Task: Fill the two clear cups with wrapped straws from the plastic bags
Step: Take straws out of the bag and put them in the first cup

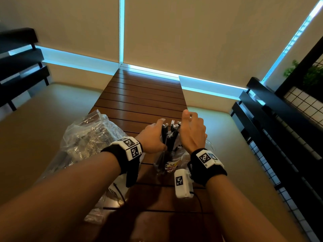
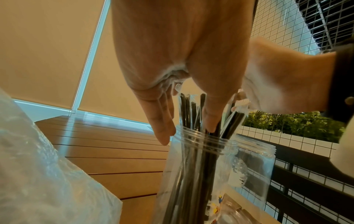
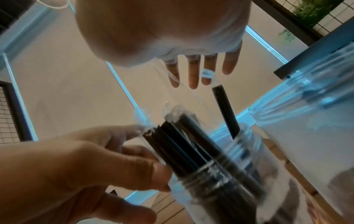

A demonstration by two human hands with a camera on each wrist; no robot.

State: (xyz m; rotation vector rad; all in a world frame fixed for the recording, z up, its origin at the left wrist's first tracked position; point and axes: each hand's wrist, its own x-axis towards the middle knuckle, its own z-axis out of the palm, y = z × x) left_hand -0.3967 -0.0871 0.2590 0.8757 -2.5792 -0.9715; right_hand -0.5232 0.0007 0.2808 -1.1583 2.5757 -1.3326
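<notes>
Straws [image 2: 188, 109] stand bunched in the jar [image 2: 254, 166] on the table [image 1: 145, 95]. Left hand [image 1: 153, 138] curls round them, probably so they don't splay, while right hand [image 1: 192, 133] hovers loose-fingered over the tops.
</notes>
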